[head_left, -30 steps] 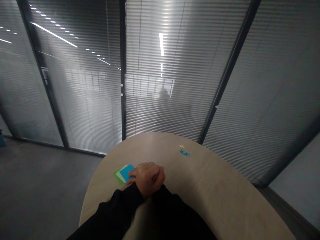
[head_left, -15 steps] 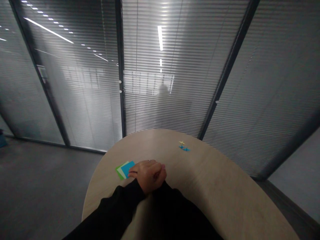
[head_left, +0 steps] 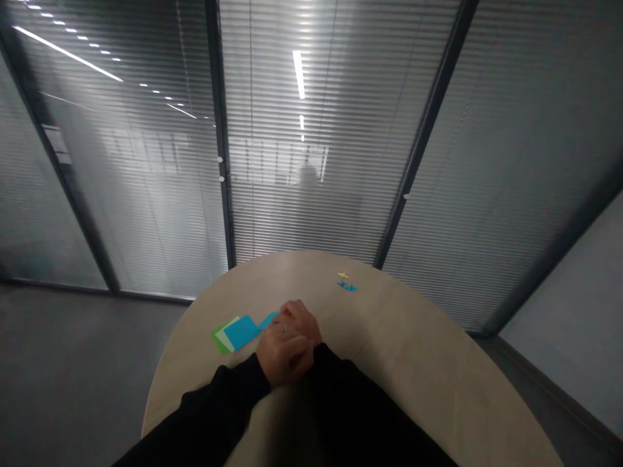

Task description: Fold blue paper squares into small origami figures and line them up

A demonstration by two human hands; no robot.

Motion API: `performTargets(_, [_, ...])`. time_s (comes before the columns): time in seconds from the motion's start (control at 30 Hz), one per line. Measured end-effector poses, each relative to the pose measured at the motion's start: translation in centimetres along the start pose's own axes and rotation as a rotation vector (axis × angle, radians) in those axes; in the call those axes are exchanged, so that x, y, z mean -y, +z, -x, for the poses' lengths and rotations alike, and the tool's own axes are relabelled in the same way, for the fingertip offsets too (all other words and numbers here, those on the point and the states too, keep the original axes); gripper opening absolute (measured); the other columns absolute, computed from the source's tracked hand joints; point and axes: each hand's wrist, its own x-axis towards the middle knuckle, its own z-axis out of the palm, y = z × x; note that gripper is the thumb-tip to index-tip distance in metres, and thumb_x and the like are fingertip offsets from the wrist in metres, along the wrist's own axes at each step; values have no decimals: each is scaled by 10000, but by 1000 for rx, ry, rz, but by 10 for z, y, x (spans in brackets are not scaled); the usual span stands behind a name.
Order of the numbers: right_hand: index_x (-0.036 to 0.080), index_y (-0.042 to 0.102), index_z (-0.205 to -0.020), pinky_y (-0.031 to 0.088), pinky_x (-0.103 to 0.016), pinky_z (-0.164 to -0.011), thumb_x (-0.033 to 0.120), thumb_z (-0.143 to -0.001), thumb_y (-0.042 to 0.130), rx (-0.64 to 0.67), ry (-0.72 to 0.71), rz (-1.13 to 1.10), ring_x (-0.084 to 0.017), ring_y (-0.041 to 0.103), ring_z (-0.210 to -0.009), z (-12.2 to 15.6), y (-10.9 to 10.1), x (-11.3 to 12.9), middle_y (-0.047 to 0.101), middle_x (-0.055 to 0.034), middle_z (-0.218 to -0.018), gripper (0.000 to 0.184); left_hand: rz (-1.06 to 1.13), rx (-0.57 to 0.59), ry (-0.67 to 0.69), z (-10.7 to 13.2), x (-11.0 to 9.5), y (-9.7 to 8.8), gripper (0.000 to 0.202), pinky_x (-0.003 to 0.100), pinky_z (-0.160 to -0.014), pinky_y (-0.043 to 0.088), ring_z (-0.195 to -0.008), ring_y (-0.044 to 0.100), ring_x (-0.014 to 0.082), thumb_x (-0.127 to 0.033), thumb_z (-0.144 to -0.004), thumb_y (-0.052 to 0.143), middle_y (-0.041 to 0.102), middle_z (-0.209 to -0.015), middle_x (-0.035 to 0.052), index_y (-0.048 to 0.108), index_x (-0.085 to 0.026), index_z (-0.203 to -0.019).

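Blue sheet [head_left: 269, 319] newly off stack [head_left: 228, 335], half-hidden

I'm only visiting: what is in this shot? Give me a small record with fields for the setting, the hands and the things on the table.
setting: round wooden table in front of glass walls with blinds
left hand: lies over the right hand
right hand: partly hidden, grip unclear
blue paper: pokes out from under the hands
paper stack: blue on top, white and green beneath, left of the hands
far side: yellow folded figure, blue folded figure
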Motion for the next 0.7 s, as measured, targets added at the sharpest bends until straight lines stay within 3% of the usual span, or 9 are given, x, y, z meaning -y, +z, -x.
performTargets(0.1, [228,713,-794,492,-340,-810,78,-760,652,-67,-4,133,-214,612,-818,9,-24,-20,691,-25,-750,165,-21,87,-1,6,4,5,332,291,-521,284,-474,465,136,-141,-866,478,553,-497,-1,509,-209,-543])
performTargets(0.23, [225,713,-897,508,-343,-776,161,-814,573,-205,27,240,-232,626,-875,47,-62,-28,731,-67,-875,175,17,264,-128,12,7,12,297,277,-568,353,-583,521,168,-208,-891,489,564,-568,12,544,-205,-599])
performTargets(0.33, [220,709,-907,536,-317,-713,196,-863,505,-308,29,227,-206,663,-805,80,-88,-21,730,-71,-876,210,237,271,-425,12,7,20,218,301,-651,427,-694,564,190,-275,-921,476,629,-713,31,618,-193,-778])
performTargets(0.4, [222,709,-887,544,-338,-780,236,-893,493,-309,37,194,-211,683,-863,99,-101,-14,733,-73,-913,216,463,236,-686,10,6,26,231,318,-706,465,-772,596,194,-351,-935,471,667,-857,55,622,-178,-960])
performTargets(0.47, [221,707,-885,564,-317,-729,304,-887,546,-305,77,135,-204,702,-816,113,-111,-9,731,-73,-915,181,688,212,-866,5,4,31,305,333,-767,481,-858,616,202,-419,-925,490,679,-961,82,603,-164,-1047])
performTargets(0.53, [223,703,-896,577,-298,-686,342,-871,586,-310,155,74,-197,716,-771,122,-115,-6,736,-68,-912,168,889,228,-931,-1,1,36,356,339,-804,482,-911,624,209,-452,-895,543,682,-1024,98,598,-159,-1090])
performTargets(0.6, [225,700,-904,584,-298,-686,340,-871,582,-320,198,41,-197,723,-760,125,-115,-7,742,-65,-900,168,1015,318,-931,-5,-2,39,363,327,-777,483,-844,631,199,-475,-880,572,696,-939,82,630,-153,-1036])
performTargets(0.7, [219,703,-902,591,-316,-698,322,-870,560,-308,187,40,-200,725,-747,123,-111,-9,744,-70,-877,179,1008,430,-878,-6,-5,41,348,297,-707,470,-732,608,174,-483,-876,587,687,-816,48,664,-148,-930])
